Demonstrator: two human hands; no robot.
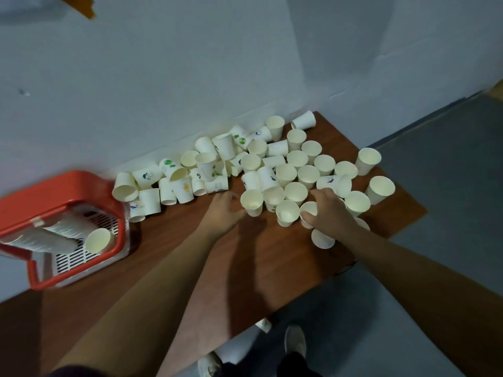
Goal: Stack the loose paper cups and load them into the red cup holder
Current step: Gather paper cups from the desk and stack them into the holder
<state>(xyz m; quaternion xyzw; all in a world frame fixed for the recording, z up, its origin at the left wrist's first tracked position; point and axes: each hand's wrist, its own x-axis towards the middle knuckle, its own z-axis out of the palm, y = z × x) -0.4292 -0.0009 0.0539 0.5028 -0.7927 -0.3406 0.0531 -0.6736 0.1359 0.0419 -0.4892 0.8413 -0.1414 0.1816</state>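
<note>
At the left edge of the frame, the red cup holder [58,191] already holds a few stacked cups [58,236]. Dozens of loose paper cups [272,161] remain across the tabletop [177,257]. The right hand [330,210] curls its grip around one cup [310,209]; the left hand [224,213] reaches, open and empty.

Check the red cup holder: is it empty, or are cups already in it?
Not empty. The red cup holder contains stacked cups lying on their sides on its white slotted floor.
</note>
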